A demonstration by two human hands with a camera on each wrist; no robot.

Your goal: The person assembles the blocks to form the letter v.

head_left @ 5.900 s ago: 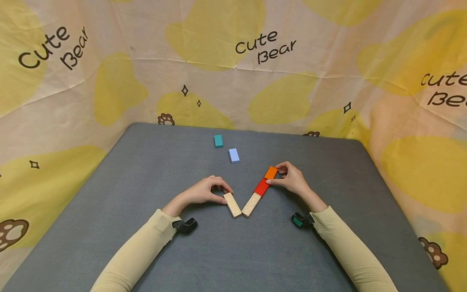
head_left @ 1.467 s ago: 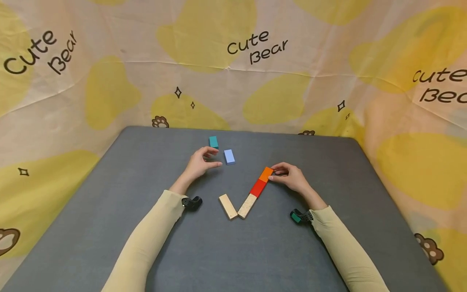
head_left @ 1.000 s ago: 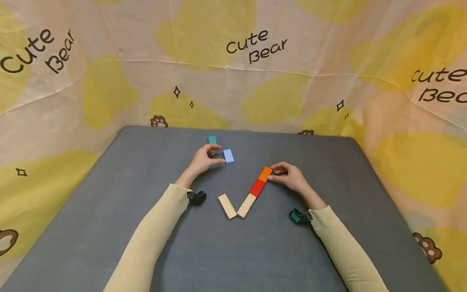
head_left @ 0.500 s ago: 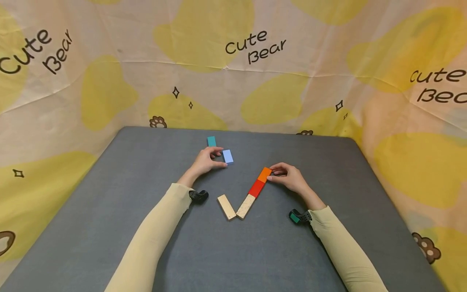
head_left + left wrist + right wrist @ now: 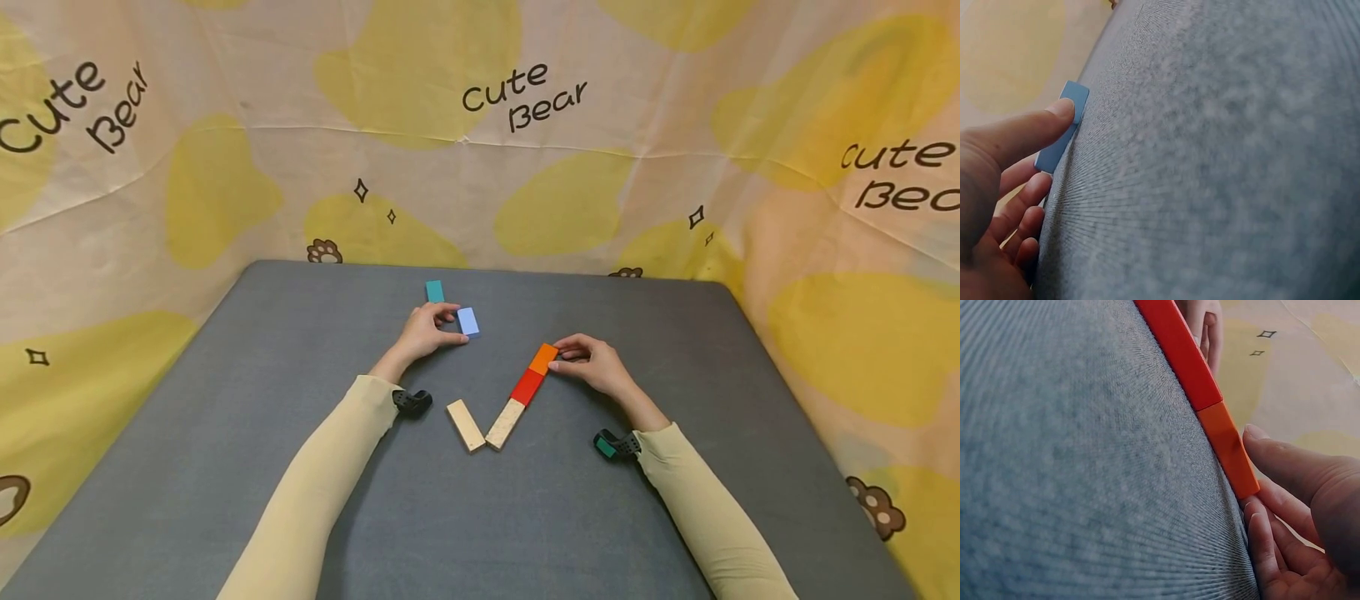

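Note:
My left hand pinches a light blue block on the grey table, thumb at its near end and a finger at its far end. In the left wrist view the thumb lies across that blue block. At right, my right hand has thumb and fingertips around the outer part of an orange block. Orange, red and speckled wooden blocks lie end to end in a slanted row. Another plain wooden block leans the other way, its lower end meeting the row's, forming a V.
A teal block lies behind the left hand, partly hidden by it. The grey table ends at a printed cloth backdrop. Black bands with small devices are on both wrists.
My left hand has left the plain wooden block, reached farther back and taken hold of the light blue block. The right hand stays by the orange block; its thumb moved from red to orange.

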